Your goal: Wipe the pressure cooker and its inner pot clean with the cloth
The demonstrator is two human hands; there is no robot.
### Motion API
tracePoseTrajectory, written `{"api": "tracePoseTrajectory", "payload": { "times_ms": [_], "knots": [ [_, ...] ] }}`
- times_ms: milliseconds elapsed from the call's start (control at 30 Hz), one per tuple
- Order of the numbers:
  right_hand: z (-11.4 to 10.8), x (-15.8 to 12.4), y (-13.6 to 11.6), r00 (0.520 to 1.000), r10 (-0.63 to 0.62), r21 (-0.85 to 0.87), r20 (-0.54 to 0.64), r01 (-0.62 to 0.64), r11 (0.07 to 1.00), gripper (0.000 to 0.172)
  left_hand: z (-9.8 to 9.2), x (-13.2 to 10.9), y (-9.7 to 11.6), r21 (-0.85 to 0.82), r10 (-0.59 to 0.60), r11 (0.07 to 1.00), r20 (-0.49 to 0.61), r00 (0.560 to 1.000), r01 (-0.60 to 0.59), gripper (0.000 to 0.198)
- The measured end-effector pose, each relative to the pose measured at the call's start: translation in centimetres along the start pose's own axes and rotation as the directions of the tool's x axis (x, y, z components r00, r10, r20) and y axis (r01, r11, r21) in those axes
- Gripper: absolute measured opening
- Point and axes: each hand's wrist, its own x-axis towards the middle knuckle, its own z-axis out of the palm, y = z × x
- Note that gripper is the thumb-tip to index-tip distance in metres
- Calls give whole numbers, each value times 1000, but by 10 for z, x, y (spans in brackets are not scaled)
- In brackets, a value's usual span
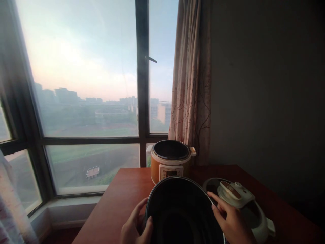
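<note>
Table (pixel 106 210), red-brown, lower part of frame
Cooker (pixel 171 166), on table, lower centre, mouth upward; inside dark, cannot tell contents
Pot (pixel 177 213), bottom centre, nearer to viewer than cooker, mouth tilted to viewer; round, no long axis; between two hands, neither clearly nearer; inside dark, no contents seen
Lid (pixel 237 198), lower right, on table
Left hand (pixel 137 223) half closed around pot's left rim
Right hand (pixel 230 217) gripping right rim, thumb and fingers nearly together

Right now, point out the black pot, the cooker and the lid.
Black pot (pixel 182 213): head view, on its dark inside.
Cooker (pixel 171 168): head view, on the front control panel.
Lid (pixel 238 198): head view, on its cream handle.
</note>
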Motion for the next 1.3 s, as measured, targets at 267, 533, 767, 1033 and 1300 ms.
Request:
{"api": "tracePoseTrajectory", "payload": {
  "times_ms": [267, 533, 767, 1033, 1300],
  "knots": [
    [-68, 87, -95, 956, -153, 93, -251, 182, 979, 55, 0, 81, 131, -37, 303, 953, 19, 953, -302, 62],
    [-68, 228, -144, 869, -303, -44, -392, 311, 949, 50, 28, 219, 168, 37, 510, 859, -1, 860, -510, 60],
    [-31, 277, -134, 896, -226, -18, -381, 238, 971, 45, 34, 284, 136, 180, 533, 837, -55, 844, -517, 55],
    [-11, 290, -108, 934, -181, -103, -308, 156, 982, 43, 41, 304, 116, 352, 502, 815, -32, 864, -460, 50],
    [7, 290, -86, 986, -126, -266, -111, 93, 960, 24, 45, 310, 93, 558, 383, 755, 51, 922, -344, 43]
  ]
}}
